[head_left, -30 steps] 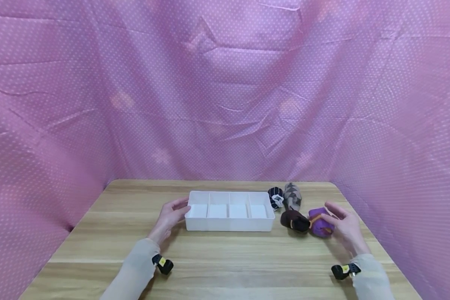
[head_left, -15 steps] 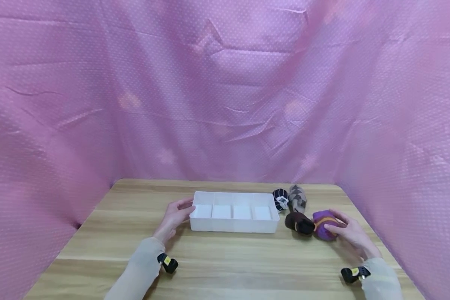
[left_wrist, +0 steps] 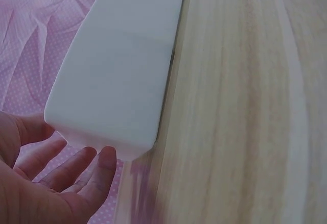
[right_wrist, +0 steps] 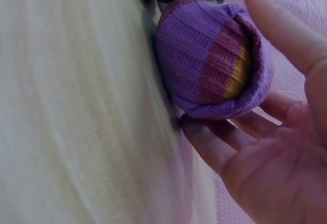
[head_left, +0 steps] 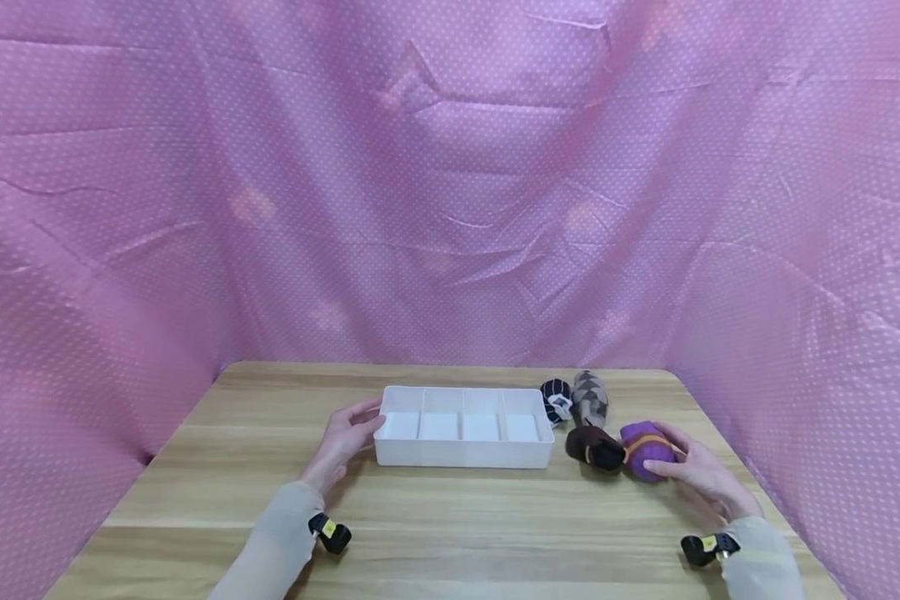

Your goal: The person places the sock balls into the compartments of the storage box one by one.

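Note:
In the head view, a rolled-up purple sock (head_left: 640,434) with an orange stripe lies on the table. My right hand (head_left: 705,479) is around its right side, thumb in front and fingers behind. The right wrist view shows the fingers against the purple sock (right_wrist: 189,55), with the thumb stretched out and a little apart from it. My left hand (head_left: 342,442) is at the left end of a white divided box (head_left: 465,454). The left wrist view has the thumb by the corner of the white box (left_wrist: 112,81) and fairly straight fingertips against its end wall.
A dark brown rolled sock (head_left: 596,448) sits just left of the purple one. Behind it lie a striped black-and-white sock (head_left: 557,400), close to the box's right end, and a grey patterned sock (head_left: 590,398). Pink dotted cloth (head_left: 450,208) hangs around the wooden table (head_left: 450,533).
The right hand has lowered around the purple sock, its thumb moving from above to the front side. The left hand stays at the box's end. The view shifts slightly.

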Motion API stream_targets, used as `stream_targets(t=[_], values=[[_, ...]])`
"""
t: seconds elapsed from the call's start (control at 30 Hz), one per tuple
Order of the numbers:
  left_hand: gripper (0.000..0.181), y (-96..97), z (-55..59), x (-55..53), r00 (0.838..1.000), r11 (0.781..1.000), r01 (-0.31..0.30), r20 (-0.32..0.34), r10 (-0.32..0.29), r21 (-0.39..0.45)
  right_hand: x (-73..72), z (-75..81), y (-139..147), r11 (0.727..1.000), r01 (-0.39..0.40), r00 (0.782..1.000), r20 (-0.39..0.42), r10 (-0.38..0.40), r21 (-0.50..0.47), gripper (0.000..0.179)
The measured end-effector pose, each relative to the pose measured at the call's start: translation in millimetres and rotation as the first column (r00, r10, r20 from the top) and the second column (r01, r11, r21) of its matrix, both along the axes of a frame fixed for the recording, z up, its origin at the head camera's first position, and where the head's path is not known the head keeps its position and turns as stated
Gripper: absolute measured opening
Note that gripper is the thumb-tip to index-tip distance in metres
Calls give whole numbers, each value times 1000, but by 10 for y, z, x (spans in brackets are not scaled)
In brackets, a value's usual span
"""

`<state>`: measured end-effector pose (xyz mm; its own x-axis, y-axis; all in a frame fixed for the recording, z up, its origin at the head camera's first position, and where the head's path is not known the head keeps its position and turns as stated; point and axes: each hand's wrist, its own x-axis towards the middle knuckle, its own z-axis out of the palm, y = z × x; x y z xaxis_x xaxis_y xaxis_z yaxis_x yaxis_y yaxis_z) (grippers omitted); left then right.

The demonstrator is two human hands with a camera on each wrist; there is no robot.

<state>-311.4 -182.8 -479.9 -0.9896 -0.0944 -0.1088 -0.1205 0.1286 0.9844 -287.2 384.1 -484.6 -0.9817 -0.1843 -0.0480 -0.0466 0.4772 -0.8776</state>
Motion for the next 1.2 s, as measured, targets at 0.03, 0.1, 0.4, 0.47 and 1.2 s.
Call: stream_targets(t=[0.03,0.1,0.4,0.47,1.2], values=[[48,1,-2,-7,1000,1000,3,-1,-3,-3,4,-7,6,1000,2,1000,-13,-1,14,90],[48,1,-3,-18,1000,1000,9,1,-9,-11,6,-22,16,1000,-4,1000,-30,5,11,90],[49,-19,24,-41,999,999,24,25,-24,-30,-44,-77,11,999,26,996,-81,-25,20,81],[50,-17,37,-43,999,999,23,28,-22,-36,-58,-77,1,998,43,995,-95,-38,51,79],[49,14,43,-38,999,999,10,33,-9,-32,-107,-126,-37,973,214,975,-43,-218,-85,81]])
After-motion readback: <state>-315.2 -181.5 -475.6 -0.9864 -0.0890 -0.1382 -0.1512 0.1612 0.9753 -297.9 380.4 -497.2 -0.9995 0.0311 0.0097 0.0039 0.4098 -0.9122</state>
